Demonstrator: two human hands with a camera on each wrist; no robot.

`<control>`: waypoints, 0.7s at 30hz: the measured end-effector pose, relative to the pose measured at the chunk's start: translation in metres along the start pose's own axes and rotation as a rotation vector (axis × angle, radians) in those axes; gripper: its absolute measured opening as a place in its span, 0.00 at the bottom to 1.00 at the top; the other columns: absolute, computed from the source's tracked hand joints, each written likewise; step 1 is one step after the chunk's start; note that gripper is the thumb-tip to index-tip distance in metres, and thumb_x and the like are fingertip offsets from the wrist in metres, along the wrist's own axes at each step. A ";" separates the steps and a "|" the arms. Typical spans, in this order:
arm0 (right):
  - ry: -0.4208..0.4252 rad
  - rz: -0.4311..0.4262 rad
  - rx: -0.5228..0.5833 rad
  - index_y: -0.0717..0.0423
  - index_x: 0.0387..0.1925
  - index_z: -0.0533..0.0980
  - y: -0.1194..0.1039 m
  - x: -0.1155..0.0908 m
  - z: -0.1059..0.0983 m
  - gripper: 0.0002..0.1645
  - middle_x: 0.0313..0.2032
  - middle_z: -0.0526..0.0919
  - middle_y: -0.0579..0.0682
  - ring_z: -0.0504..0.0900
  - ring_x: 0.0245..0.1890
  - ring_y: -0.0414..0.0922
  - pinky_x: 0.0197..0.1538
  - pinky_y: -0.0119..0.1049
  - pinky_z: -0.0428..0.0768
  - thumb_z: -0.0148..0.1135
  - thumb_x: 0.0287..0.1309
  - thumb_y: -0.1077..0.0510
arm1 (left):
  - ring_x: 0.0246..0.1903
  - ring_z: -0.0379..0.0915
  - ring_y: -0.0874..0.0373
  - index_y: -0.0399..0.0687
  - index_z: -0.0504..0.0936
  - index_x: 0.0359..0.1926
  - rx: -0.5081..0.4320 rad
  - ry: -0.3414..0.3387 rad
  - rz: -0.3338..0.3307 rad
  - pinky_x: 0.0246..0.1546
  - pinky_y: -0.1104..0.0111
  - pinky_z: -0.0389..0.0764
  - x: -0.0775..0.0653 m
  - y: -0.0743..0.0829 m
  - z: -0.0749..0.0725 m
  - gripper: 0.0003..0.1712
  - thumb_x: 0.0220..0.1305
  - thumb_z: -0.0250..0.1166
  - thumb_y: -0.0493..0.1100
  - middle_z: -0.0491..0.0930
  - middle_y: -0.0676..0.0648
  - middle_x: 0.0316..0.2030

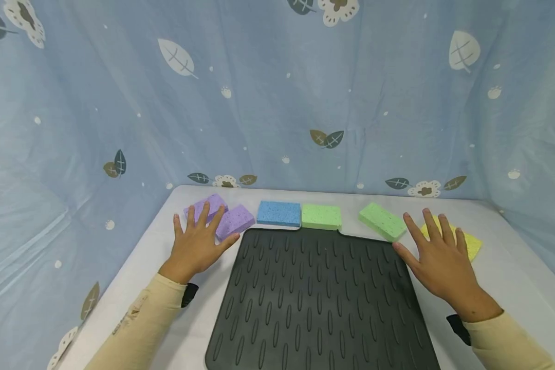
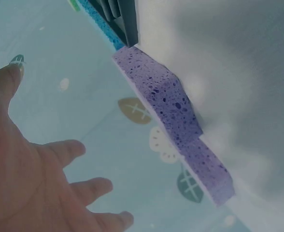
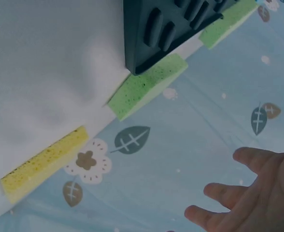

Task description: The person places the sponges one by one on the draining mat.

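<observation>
My left hand [image 1: 195, 250] is spread over the table's left side with nothing in it. In the head view its fingertips overlap two purple sponges [image 1: 236, 222]; the left wrist view shows the hand apart from these purple sponges [image 2: 163, 96]. Fingers splayed, my right hand [image 1: 445, 266] hovers on the other side, also holding nothing. It partly covers a yellow sponge [image 1: 474, 245], and a tilted green sponge [image 1: 382, 222] lies just left of its fingertips. Between the hands lies a dark grey ridged mat [image 1: 321, 303]. A blue sponge [image 1: 279, 214] and another green sponge [image 1: 321, 217] sit along its far edge.
The white table [image 1: 166, 329] ends at the back against a blue curtain [image 1: 268, 103] printed with leaves and flowers. That curtain also runs down the left and right sides. A black wrist strap [image 1: 189, 295] shows at the left sleeve.
</observation>
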State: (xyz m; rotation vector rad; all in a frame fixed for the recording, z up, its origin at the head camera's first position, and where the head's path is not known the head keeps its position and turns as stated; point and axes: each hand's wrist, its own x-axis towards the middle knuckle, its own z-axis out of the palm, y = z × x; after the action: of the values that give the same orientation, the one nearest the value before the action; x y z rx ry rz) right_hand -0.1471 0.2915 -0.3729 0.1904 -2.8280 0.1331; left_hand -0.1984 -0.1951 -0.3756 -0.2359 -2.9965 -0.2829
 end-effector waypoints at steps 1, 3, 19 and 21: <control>0.000 -0.002 -0.001 0.47 0.79 0.50 0.000 0.000 0.000 0.45 0.76 0.49 0.69 0.45 0.75 0.72 0.66 0.76 0.46 0.47 0.71 0.33 | 0.76 0.31 0.27 0.56 0.52 0.79 0.001 0.001 0.000 0.68 0.29 0.28 0.000 0.000 0.000 0.50 0.67 0.46 0.77 0.44 0.35 0.78; 0.002 -0.008 -0.004 0.47 0.79 0.51 0.000 0.000 0.001 0.45 0.75 0.50 0.70 0.46 0.74 0.73 0.66 0.76 0.46 0.48 0.71 0.33 | 0.76 0.31 0.27 0.56 0.52 0.79 -0.001 0.001 0.000 0.68 0.29 0.28 0.000 0.000 -0.001 0.50 0.67 0.46 0.77 0.44 0.35 0.79; -0.067 0.098 0.071 0.63 0.73 0.56 0.064 0.020 0.021 0.42 0.66 0.55 0.80 0.55 0.64 0.80 0.55 0.79 0.58 0.57 0.68 0.45 | 0.44 0.80 0.48 0.47 0.74 0.67 -0.114 -0.116 0.132 0.43 0.50 0.81 0.004 0.003 0.018 0.29 0.70 0.62 0.55 0.81 0.41 0.48; -0.127 0.148 0.076 0.65 0.73 0.55 0.082 0.023 0.026 0.42 0.65 0.54 0.82 0.54 0.63 0.81 0.53 0.80 0.59 0.55 0.69 0.45 | 0.45 0.79 0.51 0.48 0.74 0.68 -0.188 -0.188 0.136 0.46 0.52 0.80 0.007 0.001 0.024 0.29 0.71 0.62 0.54 0.80 0.43 0.47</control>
State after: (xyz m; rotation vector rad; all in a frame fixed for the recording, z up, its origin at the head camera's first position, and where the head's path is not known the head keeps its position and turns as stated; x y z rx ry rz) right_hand -0.1879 0.3673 -0.3965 0.0058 -2.9646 0.2696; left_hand -0.2073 -0.1888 -0.3982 -0.5102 -3.1177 -0.5580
